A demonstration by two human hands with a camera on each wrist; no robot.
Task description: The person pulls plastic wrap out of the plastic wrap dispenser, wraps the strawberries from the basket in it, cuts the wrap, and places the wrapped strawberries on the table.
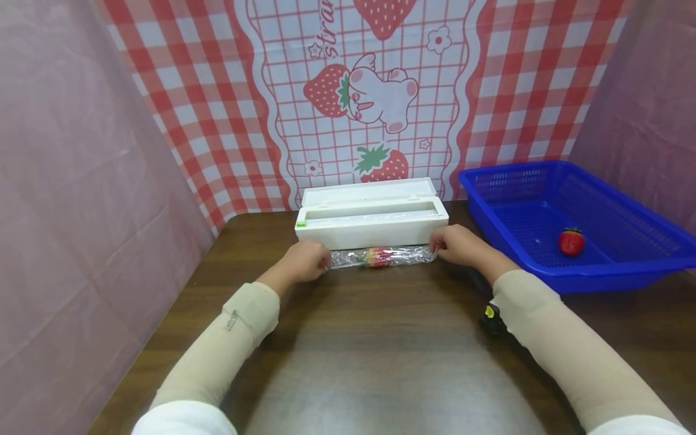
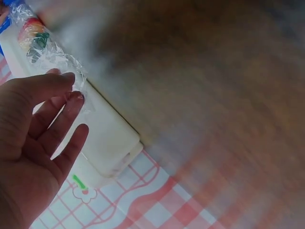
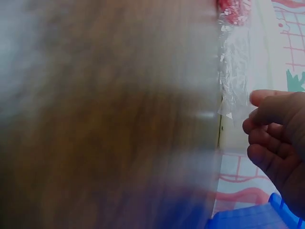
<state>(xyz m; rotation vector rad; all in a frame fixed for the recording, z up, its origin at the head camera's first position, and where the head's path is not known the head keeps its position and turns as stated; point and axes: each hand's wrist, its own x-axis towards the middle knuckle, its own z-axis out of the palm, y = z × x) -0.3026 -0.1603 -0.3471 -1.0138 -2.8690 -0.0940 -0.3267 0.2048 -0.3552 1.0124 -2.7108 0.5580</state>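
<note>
A red and yellowish strawberry with a green top [image 1: 379, 257] lies wrapped in a long strip of clear cling film [image 1: 415, 255], along the front of a white cling film box [image 1: 375, 232]. At the strip's left end, my left hand [image 1: 308, 260] pinches the film between thumb and fingertips, plainest in the left wrist view. My right hand [image 1: 459, 244] is at the opposite end; in the right wrist view its loosely bent fingers [image 3: 259, 133] are beside the loose film edge [image 3: 233, 102], with no film seen between them.
The box's white lid [image 1: 370, 191] stands raised at the back. To the right, a blue plastic basket [image 1: 625, 275] contains another red strawberry [image 1: 571, 241]. A strawberry-print checked cloth [image 1: 217, 90] hangs behind the brown wooden table [image 1: 375, 338]. A small black object [image 1: 493, 321] shows by the right sleeve.
</note>
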